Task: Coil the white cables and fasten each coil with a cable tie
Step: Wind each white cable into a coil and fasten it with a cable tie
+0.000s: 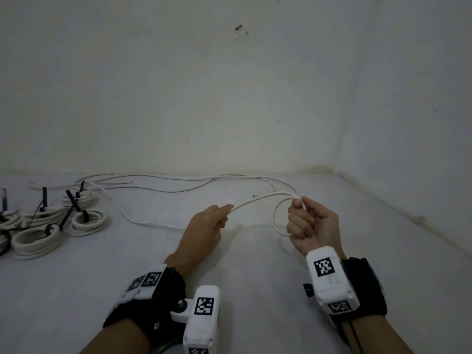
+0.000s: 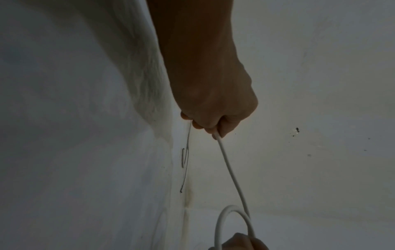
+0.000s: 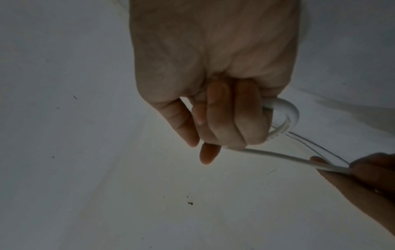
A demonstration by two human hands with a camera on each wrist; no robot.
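A white cable (image 1: pixel 258 199) runs between my two hands above the white surface. My left hand (image 1: pixel 208 224) pinches it between thumb and forefinger; the left wrist view shows the cable (image 2: pixel 230 170) leaving that left hand (image 2: pixel 213 111). My right hand (image 1: pixel 307 221) is curled round a single loop (image 1: pixel 277 221) of the same cable, palm turned up. In the right wrist view the loop (image 3: pixel 286 113) bends out beside the curled fingers (image 3: pixel 224 115). The cable's free length trails left across the surface toward the back.
Several finished white coils (image 1: pixel 86 221) with black cable ties (image 1: pixel 72 205) lie at the far left. More loose white cables (image 1: pixel 163 181) stretch along the foot of the back wall. A side wall (image 1: pixel 408 123) closes in on the right.
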